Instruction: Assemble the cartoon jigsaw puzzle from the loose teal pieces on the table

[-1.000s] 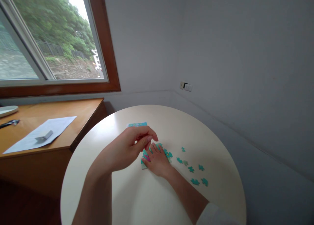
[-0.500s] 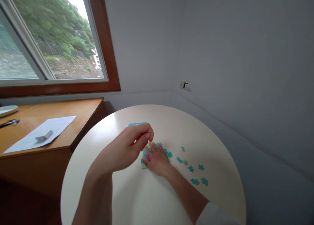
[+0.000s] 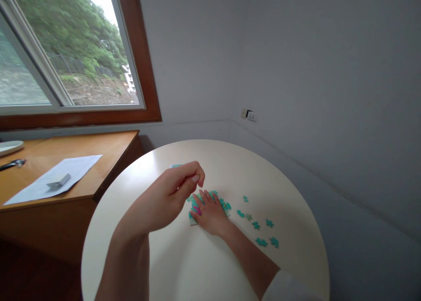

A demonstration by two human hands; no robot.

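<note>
A forward-and-down view is taken from near, above and behind the left hand (image 3: 169,196) and right hand (image 3: 212,214).

From my end, the small flat turquoise jigsaw pieces (image 3: 261,242) to the right of my right hand (image 3: 212,213) look matt, like card. The round cream tabletop (image 3: 184,266) beneath that hand seems smooth, faintly glossy; well left of it, I see an orange-brown varnished wooden desk (image 3: 112,148) and a matt white paper sheet (image 3: 80,165).
</note>
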